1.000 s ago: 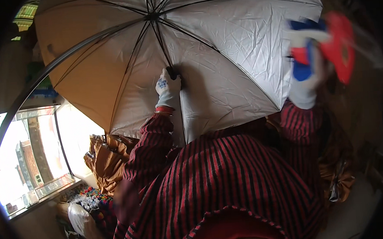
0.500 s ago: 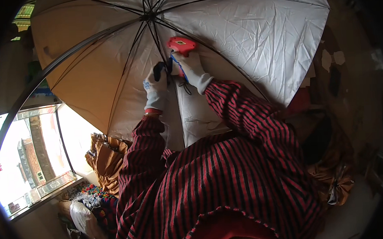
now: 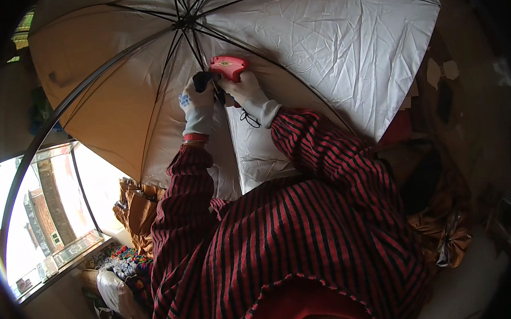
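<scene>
A large open umbrella (image 3: 319,46) spreads in front of me, its silvery-grey inside and dark ribs showing. My right hand (image 3: 245,91), in a white glove, is wrapped around a red pistol-shaped hand tool (image 3: 229,66). The tool's broad head points up toward the umbrella's hub (image 3: 185,23). Close beside it, my left hand (image 3: 197,98) wears a white glove with dark fingertips. Its fingers are closed on an umbrella rib below the hub, and the exact pinch point is hidden. A thin black cord loop (image 3: 250,120) hangs under my right hand.
The curved dark umbrella shaft (image 3: 84,84) sweeps down on the left. Beyond it is a bright glass-topped case or window (image 3: 56,210). Crumpled brown wrapping (image 3: 135,209) and a multicoloured knitted bundle (image 3: 125,261) lie at lower left. More brown wrapping (image 3: 444,236) sits at right.
Both hands have shifted a little left, and the red tool's head has come down closer to my left hand. The umbrella has moved slightly left and up in view.
</scene>
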Demonstrator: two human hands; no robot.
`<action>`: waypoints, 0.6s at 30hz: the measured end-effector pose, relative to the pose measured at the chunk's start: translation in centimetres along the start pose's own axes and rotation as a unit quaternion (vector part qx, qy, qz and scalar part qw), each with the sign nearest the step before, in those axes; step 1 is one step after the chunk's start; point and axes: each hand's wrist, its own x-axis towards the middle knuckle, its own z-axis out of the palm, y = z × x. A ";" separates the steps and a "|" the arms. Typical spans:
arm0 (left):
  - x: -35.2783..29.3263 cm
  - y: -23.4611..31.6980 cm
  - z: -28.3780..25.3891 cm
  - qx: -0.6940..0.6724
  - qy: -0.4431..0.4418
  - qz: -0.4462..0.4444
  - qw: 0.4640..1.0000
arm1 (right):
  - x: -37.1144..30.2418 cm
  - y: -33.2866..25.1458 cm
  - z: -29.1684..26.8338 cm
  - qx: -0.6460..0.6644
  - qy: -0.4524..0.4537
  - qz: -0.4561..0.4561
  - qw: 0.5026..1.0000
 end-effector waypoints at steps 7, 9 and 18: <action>-0.1 0.3 0.4 0.028 0.002 0.025 0.999 | 0.3 -0.7 -1.1 0.052 -0.052 0.042 0.996; -0.1 0.4 0.4 0.016 -0.014 -0.003 1.000 | 0.6 -0.9 -1.2 0.120 -0.039 0.058 0.990; 0.1 0.0 0.0 -0.020 -0.025 -0.001 0.999 | 2.5 -1.4 -5.9 0.206 -0.271 0.280 0.898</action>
